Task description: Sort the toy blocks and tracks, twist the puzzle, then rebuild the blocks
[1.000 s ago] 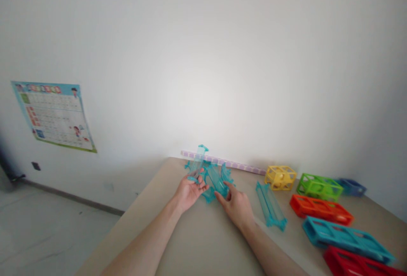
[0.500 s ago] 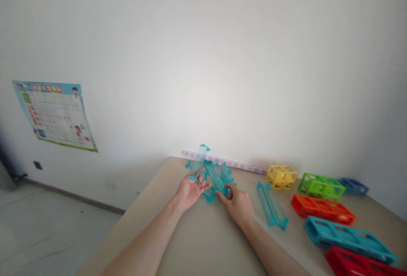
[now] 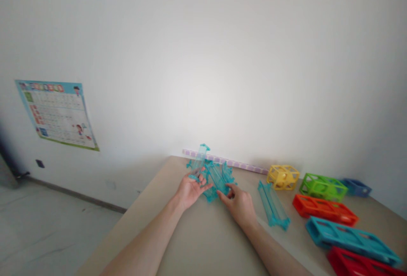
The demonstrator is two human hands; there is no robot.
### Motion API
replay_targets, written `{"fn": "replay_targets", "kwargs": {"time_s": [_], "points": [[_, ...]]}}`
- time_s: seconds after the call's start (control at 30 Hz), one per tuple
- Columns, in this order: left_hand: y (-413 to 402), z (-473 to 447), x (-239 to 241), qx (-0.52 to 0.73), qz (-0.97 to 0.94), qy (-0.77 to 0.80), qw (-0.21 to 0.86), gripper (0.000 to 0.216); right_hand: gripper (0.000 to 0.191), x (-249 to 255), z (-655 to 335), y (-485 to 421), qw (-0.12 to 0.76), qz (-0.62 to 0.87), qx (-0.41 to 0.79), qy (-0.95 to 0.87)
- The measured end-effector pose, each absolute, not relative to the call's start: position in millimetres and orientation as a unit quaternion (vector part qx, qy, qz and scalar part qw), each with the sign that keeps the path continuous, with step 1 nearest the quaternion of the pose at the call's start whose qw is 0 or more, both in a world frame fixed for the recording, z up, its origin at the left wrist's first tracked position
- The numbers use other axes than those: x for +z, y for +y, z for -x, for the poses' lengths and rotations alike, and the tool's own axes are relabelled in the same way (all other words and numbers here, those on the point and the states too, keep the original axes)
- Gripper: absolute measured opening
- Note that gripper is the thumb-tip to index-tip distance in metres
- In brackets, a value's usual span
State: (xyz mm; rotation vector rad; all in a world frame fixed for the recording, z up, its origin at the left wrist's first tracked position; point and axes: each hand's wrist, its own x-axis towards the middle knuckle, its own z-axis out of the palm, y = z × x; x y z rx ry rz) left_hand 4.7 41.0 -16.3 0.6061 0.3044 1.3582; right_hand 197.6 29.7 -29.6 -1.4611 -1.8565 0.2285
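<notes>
Head view shows a heap of clear teal plastic track pieces [image 3: 217, 177] at the beige table's [image 3: 203, 242] far edge. Left hand [image 3: 190, 189] grasps one piece; right hand [image 3: 239, 203] pinches another, fingertips partly hidden. Red frame [image 3: 359, 264] is cropped. Hands have barely shifted since earlier.

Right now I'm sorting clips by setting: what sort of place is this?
Probably a child's playroom or home learning corner: a cartoon chart poster on the plain wall, coloured toy frames such as the yellow frame, and the clear teal track pieces under both hands on a beige table.
</notes>
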Motion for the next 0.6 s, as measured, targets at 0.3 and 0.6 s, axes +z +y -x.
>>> {"fn": "replay_targets", "kwargs": {"time_s": [0.3, 0.6], "points": [[41.6, -4.2, -16.5, 0.620, -0.266, 0.143, 0.724, 0.043, 0.044, -29.9, -197.8, 30.8, 0.387, 0.568, 0.107, -0.718], [41.7, -3.9, -18.7, 0.624, -0.264, 0.141, 0.722, 0.042, 0.052, -31.1, -198.3, 30.1, 0.442, 0.544, 0.125, -0.702]]}}
